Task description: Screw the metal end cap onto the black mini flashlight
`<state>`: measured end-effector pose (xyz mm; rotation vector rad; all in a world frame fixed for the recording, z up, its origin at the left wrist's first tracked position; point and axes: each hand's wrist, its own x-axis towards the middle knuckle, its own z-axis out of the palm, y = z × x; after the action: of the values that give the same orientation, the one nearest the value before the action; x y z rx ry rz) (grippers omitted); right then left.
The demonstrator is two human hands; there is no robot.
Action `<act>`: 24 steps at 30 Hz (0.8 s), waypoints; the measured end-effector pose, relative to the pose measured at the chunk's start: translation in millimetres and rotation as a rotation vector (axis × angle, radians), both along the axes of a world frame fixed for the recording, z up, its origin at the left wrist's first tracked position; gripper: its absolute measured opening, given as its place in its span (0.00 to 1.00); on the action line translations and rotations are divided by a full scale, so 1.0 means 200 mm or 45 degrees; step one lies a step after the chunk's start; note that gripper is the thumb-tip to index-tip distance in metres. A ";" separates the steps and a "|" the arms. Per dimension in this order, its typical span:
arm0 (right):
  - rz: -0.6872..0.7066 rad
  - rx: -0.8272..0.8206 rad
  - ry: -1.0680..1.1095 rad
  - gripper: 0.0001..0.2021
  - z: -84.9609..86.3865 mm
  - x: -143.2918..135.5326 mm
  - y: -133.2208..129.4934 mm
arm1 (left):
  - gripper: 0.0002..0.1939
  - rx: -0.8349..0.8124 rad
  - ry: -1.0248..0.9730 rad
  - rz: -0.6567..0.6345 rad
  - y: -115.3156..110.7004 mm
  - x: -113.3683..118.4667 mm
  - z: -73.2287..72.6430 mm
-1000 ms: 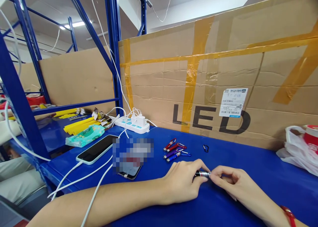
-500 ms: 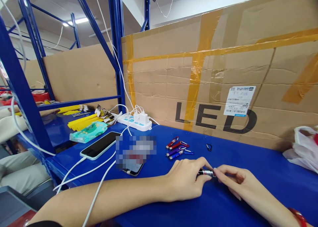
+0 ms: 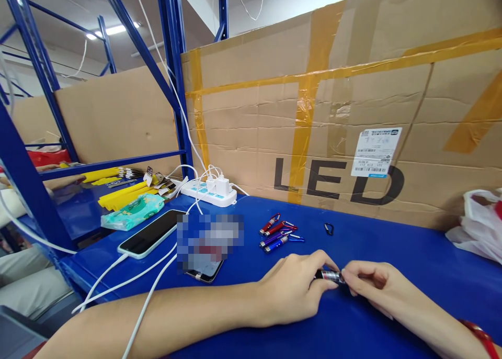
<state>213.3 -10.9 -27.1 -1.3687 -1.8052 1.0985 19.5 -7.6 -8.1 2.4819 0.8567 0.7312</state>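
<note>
My left hand (image 3: 300, 285) is closed around a small black keychain flashlight (image 3: 328, 276) with a silver label, held just above the blue table. My right hand (image 3: 376, 283) pinches at the flashlight's right end; whether a small separate part is between those fingertips is hidden. Beyond the hands lies a loose black carabiner clip (image 3: 329, 229). To its left sit several similar flashlights with clips: red ones (image 3: 283, 227), a purple one (image 3: 272, 238) and a blue one (image 3: 276, 244).
Two phones lie to the left, one white-edged (image 3: 155, 234) and one partly blurred out (image 3: 206, 270). White cables cross my left forearm from the power strip (image 3: 209, 194). A cardboard sheet (image 3: 251, 134) walls the back. A plastic bag (image 3: 476, 231) stands right.
The view has shifted slightly. Both hands stay at the flashlight, the right fingers turned a little at its end. The items on the table have not moved.
</note>
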 end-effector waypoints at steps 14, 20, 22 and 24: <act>0.021 0.098 0.032 0.21 0.02 -0.04 -0.04 | 0.06 0.098 0.082 0.038 -0.02 0.01 0.01; 0.026 0.109 -0.021 0.20 0.00 -0.02 -0.03 | 0.06 0.108 0.089 0.023 -0.01 0.01 0.00; 0.025 0.132 -0.027 0.20 -0.01 -0.01 -0.03 | 0.07 0.117 0.108 0.001 0.00 0.01 -0.01; 0.030 0.159 -0.024 0.20 -0.01 -0.01 -0.03 | 0.09 0.139 0.131 -0.017 0.00 0.01 -0.01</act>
<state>211.5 -16.3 -30.0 -1.2908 -1.8749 0.9705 22.0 -7.8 -10.4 2.6393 0.8563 0.6666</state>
